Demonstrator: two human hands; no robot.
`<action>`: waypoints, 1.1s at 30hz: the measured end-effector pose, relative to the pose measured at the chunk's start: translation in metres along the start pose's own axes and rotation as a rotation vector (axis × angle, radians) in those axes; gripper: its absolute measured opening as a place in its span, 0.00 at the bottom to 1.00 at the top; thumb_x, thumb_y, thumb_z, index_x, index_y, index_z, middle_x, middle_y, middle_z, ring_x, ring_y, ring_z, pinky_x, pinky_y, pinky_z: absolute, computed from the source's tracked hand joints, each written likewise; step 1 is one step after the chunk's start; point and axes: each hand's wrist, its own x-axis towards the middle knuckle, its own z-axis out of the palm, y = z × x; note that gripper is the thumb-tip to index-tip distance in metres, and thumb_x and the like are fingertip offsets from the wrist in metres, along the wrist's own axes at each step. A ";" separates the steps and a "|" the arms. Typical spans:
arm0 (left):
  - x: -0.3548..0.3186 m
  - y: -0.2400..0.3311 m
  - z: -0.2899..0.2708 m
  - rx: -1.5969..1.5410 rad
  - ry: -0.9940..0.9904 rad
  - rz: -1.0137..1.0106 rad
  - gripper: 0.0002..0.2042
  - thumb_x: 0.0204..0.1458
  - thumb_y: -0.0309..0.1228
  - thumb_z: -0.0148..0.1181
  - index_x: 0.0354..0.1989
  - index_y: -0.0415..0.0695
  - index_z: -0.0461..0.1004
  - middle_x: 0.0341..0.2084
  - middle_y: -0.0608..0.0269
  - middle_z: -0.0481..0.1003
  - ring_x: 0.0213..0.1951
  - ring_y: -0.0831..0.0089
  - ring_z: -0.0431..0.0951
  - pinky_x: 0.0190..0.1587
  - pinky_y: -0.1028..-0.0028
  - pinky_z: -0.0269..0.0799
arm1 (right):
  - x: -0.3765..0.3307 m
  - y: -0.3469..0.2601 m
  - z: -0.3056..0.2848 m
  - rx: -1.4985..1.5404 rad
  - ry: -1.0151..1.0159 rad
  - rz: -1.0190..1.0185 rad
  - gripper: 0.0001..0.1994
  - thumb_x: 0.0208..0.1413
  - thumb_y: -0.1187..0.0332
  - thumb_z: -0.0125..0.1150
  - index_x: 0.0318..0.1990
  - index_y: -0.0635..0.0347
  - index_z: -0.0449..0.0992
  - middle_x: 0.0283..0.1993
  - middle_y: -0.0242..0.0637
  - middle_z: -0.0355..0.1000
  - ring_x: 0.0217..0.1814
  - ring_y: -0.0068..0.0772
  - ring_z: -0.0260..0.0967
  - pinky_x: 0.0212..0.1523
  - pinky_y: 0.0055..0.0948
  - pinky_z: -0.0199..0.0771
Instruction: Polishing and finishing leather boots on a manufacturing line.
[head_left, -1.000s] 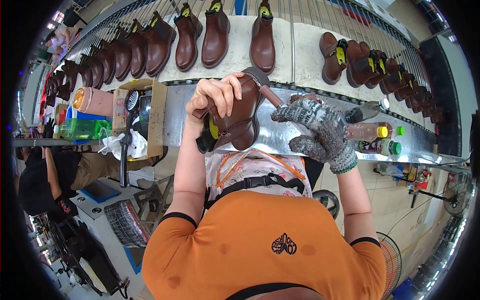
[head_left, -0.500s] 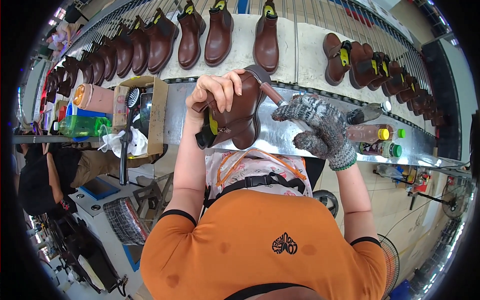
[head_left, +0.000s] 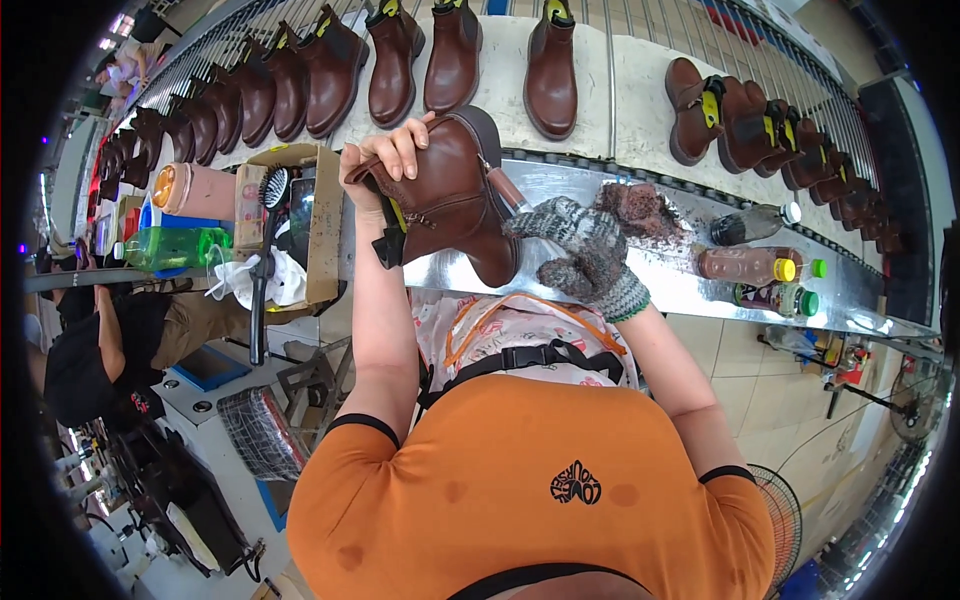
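My left hand [head_left: 393, 158] is closed on the upper part of a brown ankle boot [head_left: 440, 190], its fingers over the shaft. The boot is tilted above the metal bench, with its dark sole edge toward my right side. My right hand [head_left: 580, 255], in a grey speckled knit glove, is closed around a slim brush-like tool [head_left: 506, 190] with a brown head and a silvery collar. That head lies against the boot beside the sole edge. The glove hides the tool's handle. A brown-stained, crumpled cloth or sponge [head_left: 640, 210] rests on the bench beyond the glove.
Brown boots [head_left: 551, 75] line the white conveyor [head_left: 625, 110] behind the bench [head_left: 540, 285]. Several bottles [head_left: 740, 265] lie at the right. On the left, a cardboard box [head_left: 325, 225] holds things beside a black hairbrush [head_left: 263, 260] and a green bottle [head_left: 170, 248]. A person [head_left: 85, 360] is farther left.
The boot and my left hand have shifted left and slightly up. My gloved hand has moved left and nearer with the tool, uncovering the brown-stained cloth or sponge.
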 end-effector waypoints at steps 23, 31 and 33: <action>-0.021 -0.003 -0.041 -0.190 0.177 0.009 0.30 0.57 0.54 0.32 0.15 0.46 0.71 0.18 0.61 0.69 0.39 0.65 0.65 0.63 0.59 0.44 | -0.013 0.016 0.027 0.380 -0.037 -0.020 0.13 0.53 0.62 0.51 0.44 0.51 0.77 0.40 0.36 0.73 0.39 0.39 0.70 0.41 0.34 0.69; -0.025 -0.005 -0.060 -0.190 0.205 -0.020 0.31 0.58 0.54 0.31 0.17 0.42 0.71 0.20 0.58 0.68 0.42 0.59 0.66 0.62 0.58 0.46 | -0.027 0.026 0.022 0.476 -0.149 0.077 0.14 0.53 0.62 0.50 0.43 0.53 0.77 0.41 0.39 0.74 0.42 0.44 0.71 0.44 0.37 0.70; -0.025 -0.004 -0.065 -0.172 0.231 -0.037 0.31 0.58 0.54 0.31 0.17 0.41 0.71 0.20 0.57 0.68 0.42 0.59 0.66 0.62 0.58 0.47 | -0.031 0.024 0.022 0.519 -0.138 0.138 0.14 0.53 0.62 0.47 0.40 0.55 0.78 0.40 0.40 0.75 0.41 0.45 0.72 0.44 0.36 0.71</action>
